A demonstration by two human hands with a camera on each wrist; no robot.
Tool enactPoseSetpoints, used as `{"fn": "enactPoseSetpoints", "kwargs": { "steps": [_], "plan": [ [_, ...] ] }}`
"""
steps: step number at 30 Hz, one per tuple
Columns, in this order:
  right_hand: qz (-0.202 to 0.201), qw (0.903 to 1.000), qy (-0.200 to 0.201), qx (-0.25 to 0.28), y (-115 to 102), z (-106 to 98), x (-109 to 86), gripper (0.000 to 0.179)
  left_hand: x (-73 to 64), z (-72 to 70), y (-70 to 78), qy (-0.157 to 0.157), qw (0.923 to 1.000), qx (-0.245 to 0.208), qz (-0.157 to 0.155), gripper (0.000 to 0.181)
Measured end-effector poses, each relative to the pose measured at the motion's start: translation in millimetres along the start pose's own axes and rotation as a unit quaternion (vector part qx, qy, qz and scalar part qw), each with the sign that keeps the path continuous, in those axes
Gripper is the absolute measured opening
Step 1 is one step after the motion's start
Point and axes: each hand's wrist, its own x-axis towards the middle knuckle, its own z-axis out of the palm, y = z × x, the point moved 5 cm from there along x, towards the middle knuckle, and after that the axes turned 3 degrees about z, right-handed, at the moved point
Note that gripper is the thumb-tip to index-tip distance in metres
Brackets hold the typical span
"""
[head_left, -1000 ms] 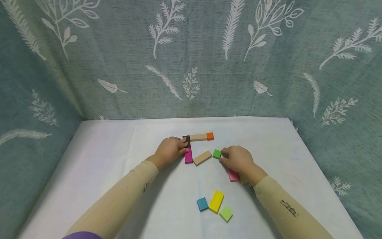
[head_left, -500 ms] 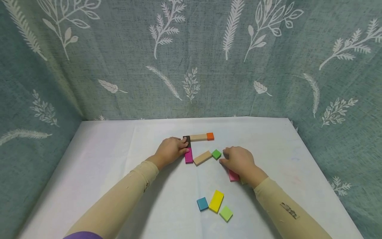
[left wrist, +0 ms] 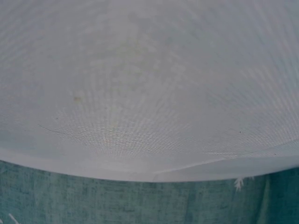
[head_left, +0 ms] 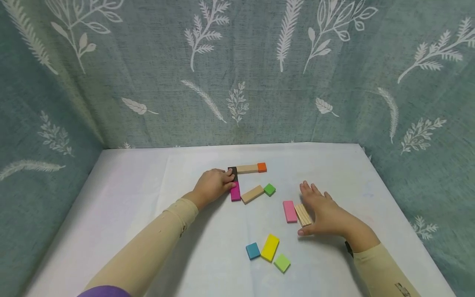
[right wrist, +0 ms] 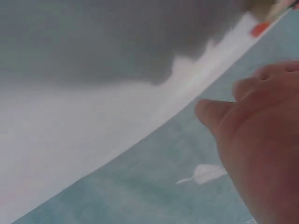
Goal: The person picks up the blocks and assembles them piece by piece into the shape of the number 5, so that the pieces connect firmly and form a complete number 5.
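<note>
My left hand [head_left: 213, 186] rests its fingertips on a black block [head_left: 234, 176] and the thumb side on a magenta block [head_left: 235, 193], laid end to end. A plain wooden block [head_left: 248, 169] runs from the black one to an orange square block [head_left: 262, 167]. Another wooden block [head_left: 252, 194] slants from the magenta one toward a green square block [head_left: 269, 189]. My right hand [head_left: 328, 214] is spread, thumb apart from fingers, around the right side of a ridged wooden piece [head_left: 303, 215], holding nothing. A pink block [head_left: 290, 211] lies beside that piece.
Nearer the front lie a blue square block [head_left: 253, 251], a yellow block [head_left: 270, 247] and a lime green square block [head_left: 282, 263]. White cloth [head_left: 130, 198] covers the table, and a leaf-patterned green curtain [head_left: 252, 82] stands along its back and sides.
My right hand has moved right and toward the front from beside the green block, spreading its fingers and uncovering the pink block and ridged piece. The left hand stays put.
</note>
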Motion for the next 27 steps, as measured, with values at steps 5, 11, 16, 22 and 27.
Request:
{"fn": "enactPoseSetpoints", "kwargs": {
  "steps": [5,11,16,22,27],
  "plan": [
    [-0.009,0.9994,-0.031,0.005,12.3,8.4,-0.7,0.134,-0.6,0.0,-3.0,0.001,1.0000,0.002,-0.007,0.041],
    [-0.007,0.9985,-0.053,0.011,12.9,6.1,3.2,0.118,0.9,-0.4,-1.3,0.006,0.9999,-0.008,0.004,0.041],
    [-0.029,0.9989,-0.037,0.008,2.8,5.5,14.2,0.121,2.2,0.6,0.1,0.011,0.9999,-0.005,-0.001,0.040],
    [-0.005,0.9984,-0.054,0.020,8.0,15.5,23.5,0.117,5.9,5.1,3.8,0.011,0.9998,-0.002,0.019,0.041],
    [-0.017,0.9984,-0.050,0.022,2.4,17.2,28.0,0.100,1.5,3.0,-1.3,0.008,1.0000,-0.002,0.003,0.040]
  ]
}}
